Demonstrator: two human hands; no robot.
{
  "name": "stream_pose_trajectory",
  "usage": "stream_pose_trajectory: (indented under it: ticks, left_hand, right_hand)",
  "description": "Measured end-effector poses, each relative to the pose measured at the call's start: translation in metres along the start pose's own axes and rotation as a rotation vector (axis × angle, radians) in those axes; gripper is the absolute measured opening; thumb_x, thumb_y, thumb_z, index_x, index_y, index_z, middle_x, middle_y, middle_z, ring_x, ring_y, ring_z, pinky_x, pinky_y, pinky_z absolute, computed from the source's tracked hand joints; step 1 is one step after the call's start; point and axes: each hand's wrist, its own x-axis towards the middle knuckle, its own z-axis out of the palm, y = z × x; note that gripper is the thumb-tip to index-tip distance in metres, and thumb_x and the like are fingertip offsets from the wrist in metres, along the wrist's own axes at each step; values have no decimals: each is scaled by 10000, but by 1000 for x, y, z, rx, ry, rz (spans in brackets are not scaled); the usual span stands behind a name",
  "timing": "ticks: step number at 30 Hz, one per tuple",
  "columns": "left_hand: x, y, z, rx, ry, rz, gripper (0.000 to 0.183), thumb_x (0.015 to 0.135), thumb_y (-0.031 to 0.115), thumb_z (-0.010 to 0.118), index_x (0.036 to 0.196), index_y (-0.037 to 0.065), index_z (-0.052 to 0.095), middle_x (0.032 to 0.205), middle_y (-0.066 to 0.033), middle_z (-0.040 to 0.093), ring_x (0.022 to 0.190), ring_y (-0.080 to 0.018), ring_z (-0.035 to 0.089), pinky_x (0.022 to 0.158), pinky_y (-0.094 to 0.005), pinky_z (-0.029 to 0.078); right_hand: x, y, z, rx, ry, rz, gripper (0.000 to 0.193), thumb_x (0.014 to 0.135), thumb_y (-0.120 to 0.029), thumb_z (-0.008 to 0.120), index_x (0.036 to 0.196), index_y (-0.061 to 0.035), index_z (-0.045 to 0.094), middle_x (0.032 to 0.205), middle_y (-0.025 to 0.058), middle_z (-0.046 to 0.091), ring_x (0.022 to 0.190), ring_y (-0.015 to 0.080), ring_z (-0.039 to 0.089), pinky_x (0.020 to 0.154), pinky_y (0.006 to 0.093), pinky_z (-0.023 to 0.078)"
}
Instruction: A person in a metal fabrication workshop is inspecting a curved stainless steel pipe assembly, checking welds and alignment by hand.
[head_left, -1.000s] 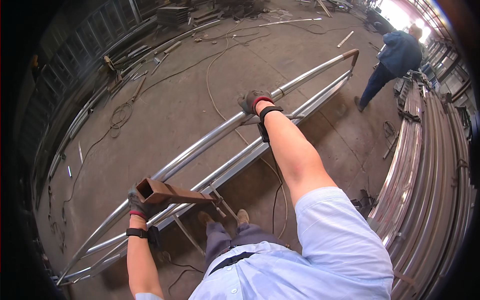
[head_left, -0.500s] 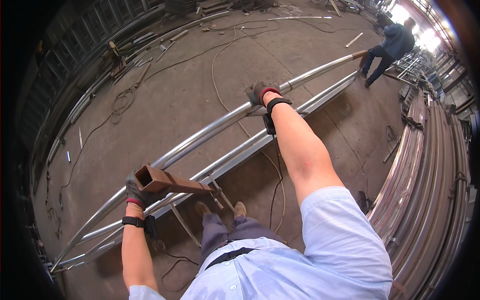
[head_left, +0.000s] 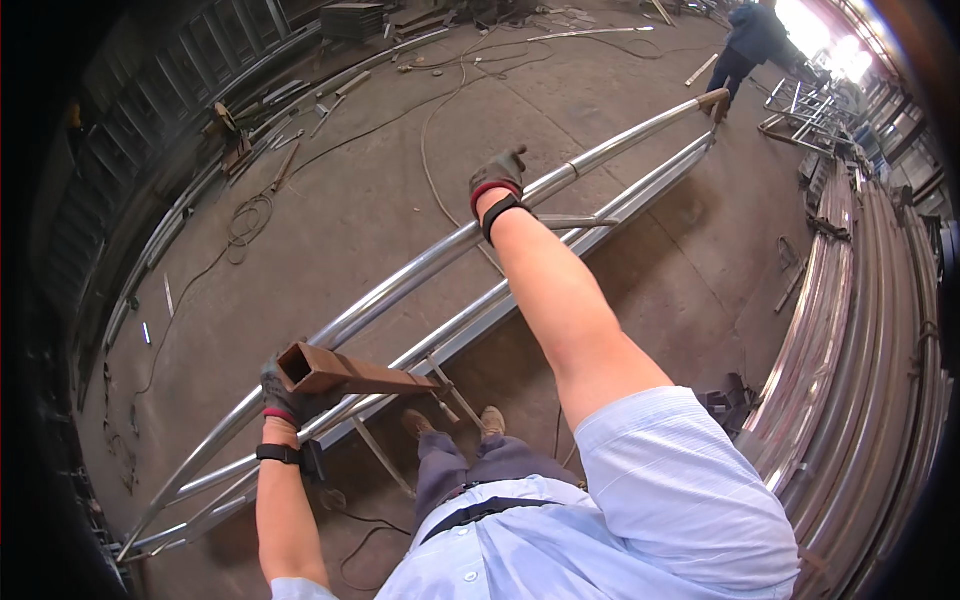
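Note:
A long frame of shiny metal pipes (head_left: 400, 284) runs diagonally in front of me, from lower left to upper right. A rusty square tube (head_left: 340, 372) lies across its near part, hollow end up at the left. My left hand (head_left: 281, 391), in a dark grey glove, is closed at that hollow end; the tube hides some of its fingers. My right hand (head_left: 497, 173), gloved alike, is just beyond the frame's upper pipe with one finger stretched out; nothing shows in it. Its other fingers are partly hidden. I cannot tell whether it touches the pipe.
At the frame's far end, next to a rusty end piece (head_left: 712, 98), a person in dark clothes (head_left: 752, 45) stands. Long metal pipes (head_left: 835, 340) are stacked at the right. Cables (head_left: 428, 170) cross the floor, with a coil (head_left: 248, 222) at the left. Metal scraps lie beyond.
My right hand has come off the upper pipe and moved left, a finger now stretched out. My left hand stays at the rusty tube. The other person appears farther up the picture.

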Motion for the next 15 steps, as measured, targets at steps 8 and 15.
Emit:
stream_pose_trajectory:
  ticks: [8,15]
  left_hand:
    - [4,14,-5,-234,55,-103,708,507,503,886,1035,105,631,963,-108,687,891,-290,677,813,-377,538]
    - [1,7,-6,-13,-1,2,901,545,648,863,1248,157,582,1079,-40,693,998,-234,676,902,-373,553]
  right_hand:
    - [34,-22,24,-717,-82,46,330,976,-289,559,1196,-82,691,994,159,749,1005,389,679,1008,660,351]
    - [41,-32,27,-908,-19,81,159,925,-67,585,918,-113,737,876,68,770,938,303,715,998,636,405]
